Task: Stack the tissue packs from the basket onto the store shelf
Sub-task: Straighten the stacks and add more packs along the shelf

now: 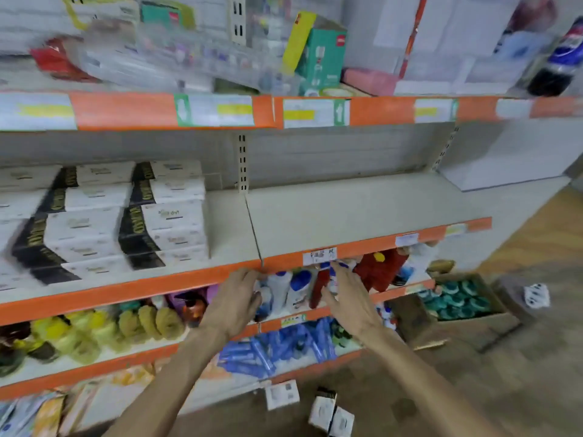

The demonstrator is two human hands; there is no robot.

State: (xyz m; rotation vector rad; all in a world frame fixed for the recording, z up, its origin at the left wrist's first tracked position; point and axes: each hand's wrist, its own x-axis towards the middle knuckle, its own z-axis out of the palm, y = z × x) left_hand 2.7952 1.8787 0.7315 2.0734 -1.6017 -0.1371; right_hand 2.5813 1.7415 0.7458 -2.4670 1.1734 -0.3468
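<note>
White tissue packs with black bands [164, 222] stand stacked in columns on the left part of the grey store shelf [331, 216]. More tissue packs [328, 411] lie on the floor at the bottom, with one [282, 394] beside them. My left hand [235, 299] and my right hand [347, 298] hang in front of the shelf's orange edge, below the stacks, fingers apart and holding nothing. No basket is in view. The picture is blurred by motion.
Bottles [293, 288] fill the shelf below my hands, with yellow scrubbers [94, 332] to the left and blue packets [277, 345] lower down. An open cardboard box [457, 301] of teal items sits on the floor at right. Boxes crowd the upper shelf [318, 55].
</note>
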